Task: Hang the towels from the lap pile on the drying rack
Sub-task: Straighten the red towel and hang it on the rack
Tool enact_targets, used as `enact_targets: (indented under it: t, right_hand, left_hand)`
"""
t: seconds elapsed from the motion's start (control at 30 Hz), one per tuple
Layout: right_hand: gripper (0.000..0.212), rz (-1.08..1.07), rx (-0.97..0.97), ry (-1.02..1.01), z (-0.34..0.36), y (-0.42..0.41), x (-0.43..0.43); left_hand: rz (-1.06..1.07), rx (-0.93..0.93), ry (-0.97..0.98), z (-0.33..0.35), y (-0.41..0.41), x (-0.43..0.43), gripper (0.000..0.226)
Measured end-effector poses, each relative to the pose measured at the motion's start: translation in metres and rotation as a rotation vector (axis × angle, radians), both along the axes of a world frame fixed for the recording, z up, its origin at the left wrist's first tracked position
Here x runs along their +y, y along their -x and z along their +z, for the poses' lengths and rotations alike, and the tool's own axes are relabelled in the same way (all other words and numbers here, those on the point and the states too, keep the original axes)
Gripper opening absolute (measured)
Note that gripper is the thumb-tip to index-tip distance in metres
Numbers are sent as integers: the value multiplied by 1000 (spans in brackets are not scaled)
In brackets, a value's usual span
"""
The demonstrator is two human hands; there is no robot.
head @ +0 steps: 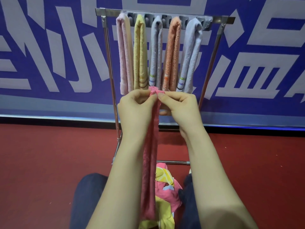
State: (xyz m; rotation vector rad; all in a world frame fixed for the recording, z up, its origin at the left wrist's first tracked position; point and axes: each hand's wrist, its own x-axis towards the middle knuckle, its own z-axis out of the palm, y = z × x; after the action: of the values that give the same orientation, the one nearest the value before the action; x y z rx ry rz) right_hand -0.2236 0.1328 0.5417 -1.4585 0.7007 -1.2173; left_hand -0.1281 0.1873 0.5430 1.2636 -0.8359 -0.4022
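A metal drying rack (108, 52) stands in front of me on the floor. Several folded towels hang from its top bar: pale pink (123, 52), yellow (140, 52), grey (156, 50), orange (172, 52) and lavender (191, 53). I hold a dark pink towel (149, 162) stretched lengthwise from my lap up to the hanging towels' lower ends. My left hand (135, 109) and right hand (178, 108) both pinch its top edge, close together. A lap pile (165, 192) of pink and yellow cloth lies between my knees.
A blue wall with large pale lettering (49, 55) stands right behind the rack. The floor is red carpet (49, 162). The rack's base bar (175, 161) lies just beyond my knees, which are in dark trousers (85, 195).
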Motion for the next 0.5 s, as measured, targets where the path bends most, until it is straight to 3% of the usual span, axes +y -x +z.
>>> enact_targets:
  t: [0.17,0.33,0.5]
  right_hand:
    - [21,72,24,-121,7,6,4]
    - [70,120,98,-271,7,16,0]
    - [83,196,61,-319,6,17,-4]
  left_hand:
    - [-90,-56,-33,-5,-2,-2,22]
    - [-92,-109,-41,-13,0,-3,30]
    - [8,-143,9,-20,9,-6,25]
